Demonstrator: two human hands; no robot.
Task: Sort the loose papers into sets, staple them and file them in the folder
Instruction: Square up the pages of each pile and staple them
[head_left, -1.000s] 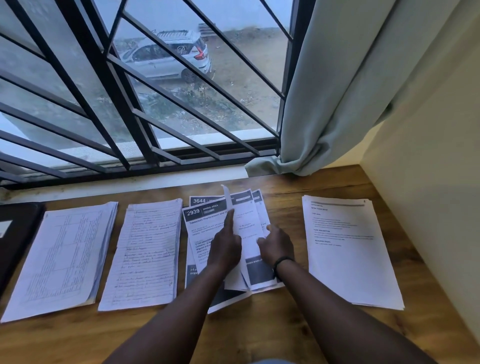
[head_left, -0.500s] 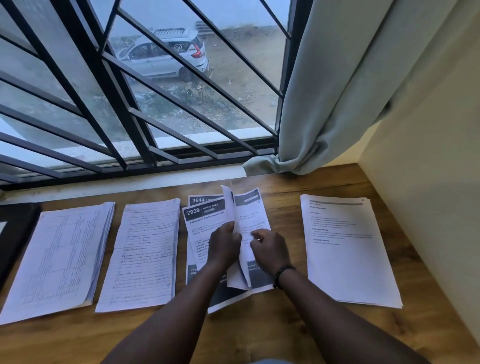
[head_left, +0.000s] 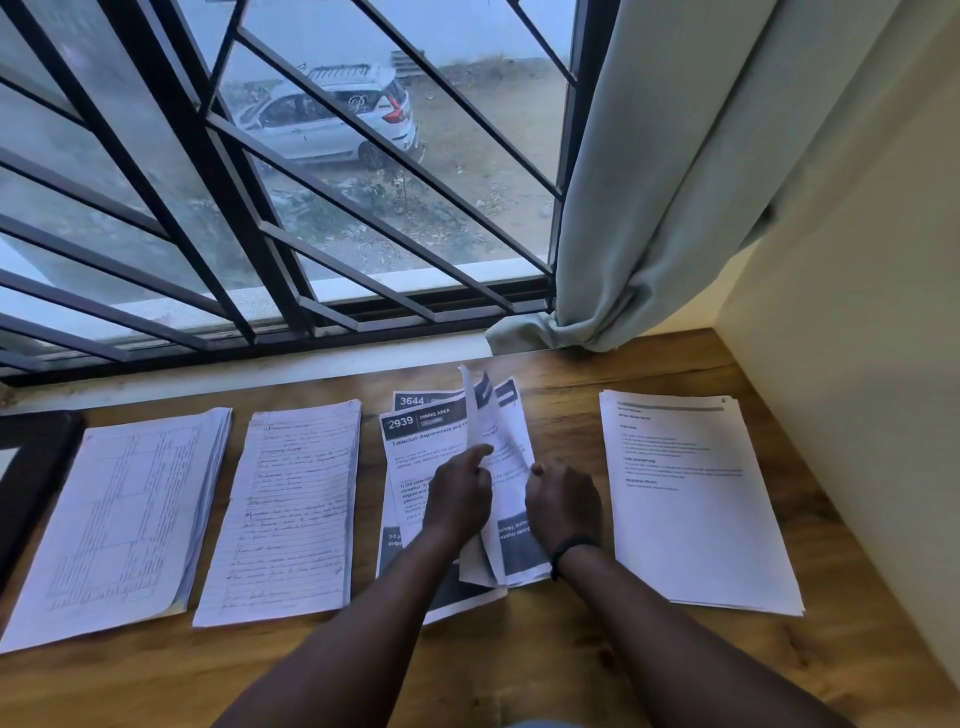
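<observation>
Printed sheets (head_left: 415, 441) lie at desk (head_left: 545, 649) centre, twelve o'clock from the person. Left hand (head_left: 460, 493) pinches a lifted sheet (head_left: 475, 410); right hand (head_left: 563, 501) grips the neighbouring pages. Best: separate singly, match headings.

Four paper stacks (head_left: 291, 514) side by side, third fanned

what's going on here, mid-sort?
Yes. A person is leafing through the printed sheets in the middle of the wooden desk. The left hand pinches a lifted sheet; the right hand grips the pile's right edge. Three other stacks lie flat: table forms, handwritten pages, typed pages.
</observation>
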